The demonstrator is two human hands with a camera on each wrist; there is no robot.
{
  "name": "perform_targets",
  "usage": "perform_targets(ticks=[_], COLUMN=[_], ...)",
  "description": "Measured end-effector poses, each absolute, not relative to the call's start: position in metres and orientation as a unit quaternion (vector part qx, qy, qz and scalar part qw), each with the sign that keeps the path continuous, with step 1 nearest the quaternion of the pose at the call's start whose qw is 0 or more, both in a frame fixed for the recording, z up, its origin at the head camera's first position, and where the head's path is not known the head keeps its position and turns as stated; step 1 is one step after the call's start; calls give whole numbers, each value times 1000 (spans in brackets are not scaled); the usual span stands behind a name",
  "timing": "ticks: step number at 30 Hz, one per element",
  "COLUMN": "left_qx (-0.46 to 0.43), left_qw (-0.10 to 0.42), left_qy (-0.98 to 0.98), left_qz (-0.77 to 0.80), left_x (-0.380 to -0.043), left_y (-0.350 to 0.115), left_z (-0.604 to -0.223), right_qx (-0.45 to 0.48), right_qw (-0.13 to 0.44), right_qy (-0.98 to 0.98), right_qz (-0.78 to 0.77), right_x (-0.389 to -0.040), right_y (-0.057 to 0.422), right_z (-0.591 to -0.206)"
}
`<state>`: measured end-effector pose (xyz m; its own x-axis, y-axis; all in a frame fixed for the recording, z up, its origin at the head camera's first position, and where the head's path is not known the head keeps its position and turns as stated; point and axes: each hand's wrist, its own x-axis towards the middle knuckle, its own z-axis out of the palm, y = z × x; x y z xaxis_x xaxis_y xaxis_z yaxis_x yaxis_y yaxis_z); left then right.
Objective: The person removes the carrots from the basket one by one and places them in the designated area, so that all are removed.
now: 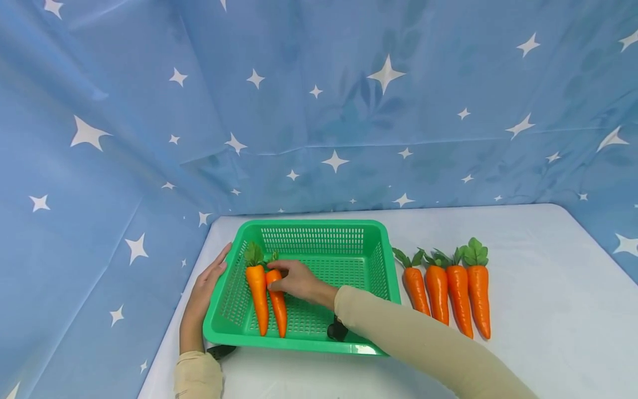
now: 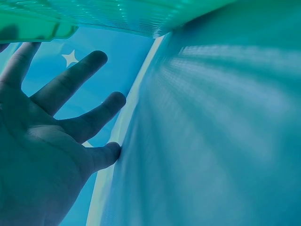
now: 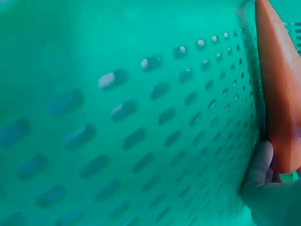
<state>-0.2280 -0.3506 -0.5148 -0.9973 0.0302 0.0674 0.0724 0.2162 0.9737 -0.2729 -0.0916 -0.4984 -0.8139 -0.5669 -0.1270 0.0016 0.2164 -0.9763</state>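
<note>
A green perforated plastic basket (image 1: 314, 223) stands on the table. Inside its left part, my right hand (image 1: 303, 282) pinches an orange carrot (image 1: 279, 316) near the leafy end, thumb and fingers on either side. That carrot lies beside another carrot (image 1: 256, 291) with green leaves. In the right wrist view, the fingers (image 3: 260, 162) meet the thick end of the held carrot (image 3: 281, 94), close to the basket floor. My left hand (image 1: 201, 288) rests against the basket's left outer side. Its fingers look straight and spread in the left wrist view, with the palm (image 2: 37, 155) partly visible.
To the right of the basket, several carrots lie side by side on the white table (image 1: 538, 277), among them a leafy one (image 1: 479, 299) at the far right. A blue curtain (image 1: 319, 111) with white stars hangs behind and along the left side.
</note>
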Motion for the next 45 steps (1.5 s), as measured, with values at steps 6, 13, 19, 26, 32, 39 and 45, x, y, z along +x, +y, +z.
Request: perform_targets(ticks=[6, 13, 19, 26, 32, 39, 45], left_qx=[-36, -38, -35, -35, -35, -30, -26], left_qw=[17, 17, 22, 23, 16, 12, 8], left_qy=[-776, -778, -783, -784, -779, -775, -768], left_qz=[-630, -627, -621, -619, -626, -632, -639], left_x=[-228, -228, -228, -228, -227, -228, -229], left_y=[-351, -351, -352, -351, -350, -349, -348], left_z=[-516, -516, -516, -515, -515, -515, -514], right_qx=[-186, -176, -163, -146, -119, -91, -88], right_qw=[229, 229, 239, 253, 254, 256, 259], right_qy=[756, 758, 751, 739, 731, 718, 698], right_qz=[-584, -585, -594, -607, -622, -641, -662], right_x=[-273, -274, -275, -276, -278, -283, -284], right_y=[-94, -95, -95, -94, -93, -92, -91], right_z=[-501, -500, -495, -493, -487, -482, -475])
